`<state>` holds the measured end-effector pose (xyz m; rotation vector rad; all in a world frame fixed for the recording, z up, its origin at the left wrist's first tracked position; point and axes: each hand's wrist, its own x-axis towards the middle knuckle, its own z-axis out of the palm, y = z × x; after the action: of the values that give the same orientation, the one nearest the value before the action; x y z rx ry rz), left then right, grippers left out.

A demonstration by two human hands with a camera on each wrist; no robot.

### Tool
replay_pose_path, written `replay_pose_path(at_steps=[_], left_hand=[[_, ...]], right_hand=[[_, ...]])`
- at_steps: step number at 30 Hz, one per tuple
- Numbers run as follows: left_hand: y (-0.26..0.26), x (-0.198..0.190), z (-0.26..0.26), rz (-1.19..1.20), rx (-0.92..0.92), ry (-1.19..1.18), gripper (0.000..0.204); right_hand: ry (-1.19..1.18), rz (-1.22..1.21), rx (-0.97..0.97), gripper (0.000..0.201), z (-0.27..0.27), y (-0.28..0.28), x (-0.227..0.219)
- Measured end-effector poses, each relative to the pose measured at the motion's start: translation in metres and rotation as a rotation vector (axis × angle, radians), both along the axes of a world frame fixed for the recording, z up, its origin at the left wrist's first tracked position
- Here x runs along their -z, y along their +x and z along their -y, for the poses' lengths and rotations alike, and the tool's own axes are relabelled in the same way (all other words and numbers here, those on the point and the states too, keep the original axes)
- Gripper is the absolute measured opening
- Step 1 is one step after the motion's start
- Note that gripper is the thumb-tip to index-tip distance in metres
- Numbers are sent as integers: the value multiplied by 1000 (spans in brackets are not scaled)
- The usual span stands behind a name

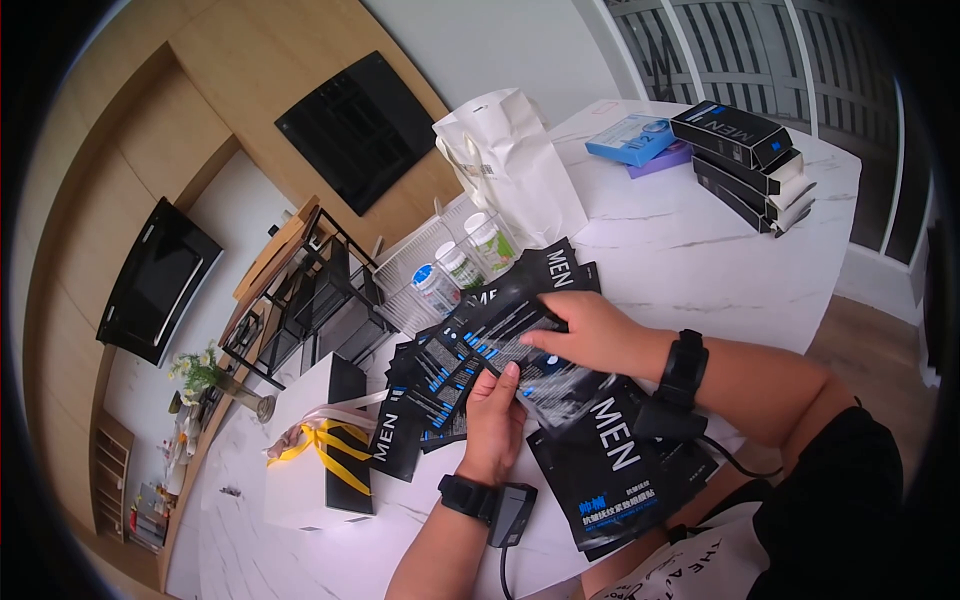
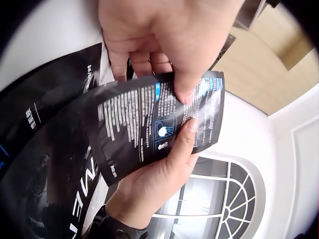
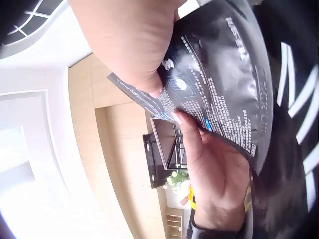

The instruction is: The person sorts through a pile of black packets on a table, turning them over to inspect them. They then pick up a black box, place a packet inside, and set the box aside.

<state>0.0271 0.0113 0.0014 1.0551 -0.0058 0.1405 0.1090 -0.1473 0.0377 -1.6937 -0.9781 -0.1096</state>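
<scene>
Both hands hold a black foil sachet (image 2: 127, 124) printed with small white text and blue marks, its text side facing up. My left hand (image 1: 492, 425) pinches one side, thumb on the printed face. From the other side my right hand (image 1: 595, 340) grips it, thumb also on top; the two thumb tips nearly meet in both wrist views. Under and beyond the hands, several similar sachets (image 1: 397, 425) lie fanned across the table (image 1: 245, 545). Closer to the body, below my right wrist, lies a pile of sachets (image 1: 590, 490) with large white "MEN" lettering.
A white box (image 1: 300, 490) with yellow ribbon stands left of the sachets. Behind them are a clear basket (image 1: 395, 290) holding bottles (image 1: 437, 287) and a white paper bag (image 1: 530, 170). At the far right sit a blue box (image 1: 630, 140) and stacked black boxes (image 1: 735, 140).
</scene>
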Motion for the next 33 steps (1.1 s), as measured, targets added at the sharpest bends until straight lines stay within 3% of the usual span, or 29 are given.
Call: replay_pose_path(at_steps=[3, 5, 7, 9, 11, 16, 17, 19, 23, 25, 27, 33], left_hand=[[-1, -1, 1, -30, 5, 40, 18], [-1, -1, 1, -14, -2, 15, 19], [1, 4, -4, -5, 4, 23, 19], [1, 4, -4, 0, 13, 32, 19], [-1, -1, 1, -6, 4, 14, 19], [-2, -4, 3, -29, 13, 34, 20], [-3, -5, 4, -16, 27, 44, 20], [-1, -2, 3, -28, 36, 108, 20], [1, 2, 1, -21, 17, 107, 20], [1, 0, 2, -6, -7, 60, 19], [1, -1, 2, 8, -30, 13, 19], [2, 1, -2, -12, 1, 88, 21]], right_hand=[[-3, -61, -13, 32, -2, 5, 6], [68, -8, -15, 32, -5, 1, 9], [71, 197, -87, 32, -6, 0, 10], [67, 195, -97, 32, -3, -3, 4], [17, 70, 22, 32, -4, 2, 6], [34, -33, 92, 31, -7, 11, 15], [33, -32, 90, 31, -8, 10, 15], [263, -33, 55, 29, -9, 9, 13], [292, -112, -87, 32, -13, 9, 16], [237, -51, -43, 34, -7, 3, 10], [-70, -141, -68, 33, -4, 1, 7], [33, -74, 16, 32, -7, 7, 15]])
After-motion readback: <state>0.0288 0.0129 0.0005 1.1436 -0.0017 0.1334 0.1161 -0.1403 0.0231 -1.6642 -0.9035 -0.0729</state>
